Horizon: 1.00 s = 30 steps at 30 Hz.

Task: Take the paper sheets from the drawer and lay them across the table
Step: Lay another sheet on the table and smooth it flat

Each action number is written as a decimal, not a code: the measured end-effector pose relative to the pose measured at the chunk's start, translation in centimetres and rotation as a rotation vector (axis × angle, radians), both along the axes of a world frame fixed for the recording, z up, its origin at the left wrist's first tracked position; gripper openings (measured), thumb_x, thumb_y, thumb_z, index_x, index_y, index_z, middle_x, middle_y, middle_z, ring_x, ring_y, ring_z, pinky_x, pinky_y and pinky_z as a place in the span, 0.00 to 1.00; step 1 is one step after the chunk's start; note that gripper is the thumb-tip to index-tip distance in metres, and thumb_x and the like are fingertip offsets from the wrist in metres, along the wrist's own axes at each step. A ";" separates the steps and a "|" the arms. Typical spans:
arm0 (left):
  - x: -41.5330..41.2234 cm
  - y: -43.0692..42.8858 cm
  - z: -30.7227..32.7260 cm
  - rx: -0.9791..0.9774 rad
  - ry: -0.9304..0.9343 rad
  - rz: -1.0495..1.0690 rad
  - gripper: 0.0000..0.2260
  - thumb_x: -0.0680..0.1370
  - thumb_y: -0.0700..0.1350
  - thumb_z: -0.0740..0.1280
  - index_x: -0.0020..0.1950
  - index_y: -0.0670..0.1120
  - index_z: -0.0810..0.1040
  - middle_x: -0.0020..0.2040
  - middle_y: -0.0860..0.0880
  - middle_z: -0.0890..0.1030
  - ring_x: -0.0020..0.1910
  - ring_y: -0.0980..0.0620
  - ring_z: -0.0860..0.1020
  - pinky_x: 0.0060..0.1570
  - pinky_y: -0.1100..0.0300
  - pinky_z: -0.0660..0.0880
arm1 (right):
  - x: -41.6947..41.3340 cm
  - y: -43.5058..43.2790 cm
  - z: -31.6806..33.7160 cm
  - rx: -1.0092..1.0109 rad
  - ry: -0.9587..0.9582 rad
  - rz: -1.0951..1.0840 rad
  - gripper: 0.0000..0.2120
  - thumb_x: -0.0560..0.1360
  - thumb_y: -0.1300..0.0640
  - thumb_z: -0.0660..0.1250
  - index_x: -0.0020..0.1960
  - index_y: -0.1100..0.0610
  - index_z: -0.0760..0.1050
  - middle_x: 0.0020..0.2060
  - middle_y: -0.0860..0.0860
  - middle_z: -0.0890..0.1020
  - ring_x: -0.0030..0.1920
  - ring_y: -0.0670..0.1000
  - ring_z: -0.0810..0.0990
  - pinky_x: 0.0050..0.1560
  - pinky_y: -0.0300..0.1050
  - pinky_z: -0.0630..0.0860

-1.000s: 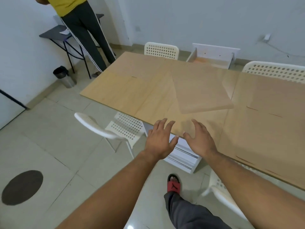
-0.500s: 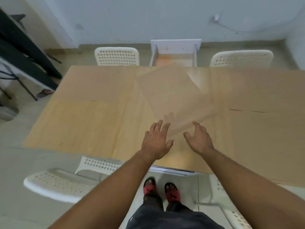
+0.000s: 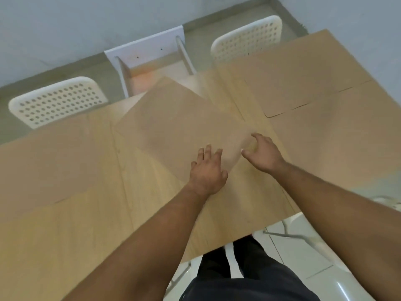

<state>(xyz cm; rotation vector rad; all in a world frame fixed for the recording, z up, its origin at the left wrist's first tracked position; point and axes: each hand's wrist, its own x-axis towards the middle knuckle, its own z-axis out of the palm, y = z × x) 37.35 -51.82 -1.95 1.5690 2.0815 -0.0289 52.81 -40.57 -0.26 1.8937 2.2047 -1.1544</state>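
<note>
A brown paper sheet [image 3: 182,124] lies skewed on the middle of the light wooden table [image 3: 138,196], over other brown sheets. My left hand [image 3: 207,172] is flat, fingers spread, at the sheet's near corner. My right hand [image 3: 263,156] is curled with its fingertips on the sheet's near right edge. More brown sheets [image 3: 314,90] cover the right of the table, and another brown sheet [image 3: 54,161] lies at the left. The white drawer [image 3: 152,64] stands pulled out past the table's far edge, open, with its orange-tinted bottom showing.
Two white perforated chairs stand at the far side, one chair [image 3: 57,101] left of the drawer and one chair [image 3: 247,38] right of it. Another white chair [image 3: 303,235] is by my right leg. A grey wall runs along the back.
My view swung round and closer over the table. Both hands moved forward onto the skewed top sheet; the right hand's fingers have curled onto its edge.
</note>
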 end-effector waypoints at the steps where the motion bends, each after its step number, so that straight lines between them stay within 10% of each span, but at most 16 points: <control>1: -0.2 0.4 -0.3 -0.010 0.002 -0.023 0.32 0.79 0.55 0.60 0.80 0.51 0.52 0.82 0.43 0.48 0.80 0.41 0.48 0.71 0.37 0.61 | -0.1 0.9 -0.3 0.010 -0.012 0.015 0.38 0.74 0.44 0.69 0.78 0.55 0.60 0.74 0.58 0.67 0.72 0.59 0.68 0.71 0.48 0.64; 9: -0.1 1.2 -2.9 0.075 0.089 -0.010 0.31 0.75 0.65 0.59 0.75 0.53 0.60 0.79 0.46 0.58 0.76 0.42 0.58 0.66 0.40 0.66 | -1.4 6.3 -2.3 0.030 -0.107 -0.009 0.36 0.72 0.46 0.70 0.76 0.52 0.62 0.69 0.58 0.69 0.67 0.61 0.72 0.66 0.52 0.70; 15: -0.1 1.5 -2.8 0.095 0.097 0.006 0.31 0.74 0.67 0.59 0.72 0.52 0.63 0.76 0.47 0.61 0.73 0.42 0.61 0.63 0.42 0.71 | -1.9 6.5 -2.5 -0.121 0.191 -0.512 0.21 0.68 0.53 0.74 0.60 0.52 0.78 0.58 0.50 0.81 0.59 0.53 0.79 0.61 0.47 0.75; 21: 0.1 1.4 -3.0 0.135 0.035 0.052 0.30 0.74 0.67 0.60 0.71 0.53 0.66 0.76 0.48 0.62 0.73 0.44 0.60 0.62 0.43 0.71 | -2.4 4.7 -2.7 -0.274 0.450 -0.578 0.09 0.66 0.57 0.77 0.44 0.52 0.79 0.42 0.49 0.85 0.45 0.52 0.84 0.50 0.50 0.81; 30: -0.4 1.6 -1.4 0.331 -0.655 0.558 0.23 0.78 0.54 0.55 0.72 0.52 0.73 0.70 0.54 0.74 0.69 0.58 0.66 0.73 0.54 0.62 | -6.5 -4.2 -4.8 -0.753 0.913 -0.888 0.11 0.77 0.63 0.69 0.59 0.64 0.79 0.52 0.60 0.85 0.52 0.57 0.85 0.53 0.55 0.82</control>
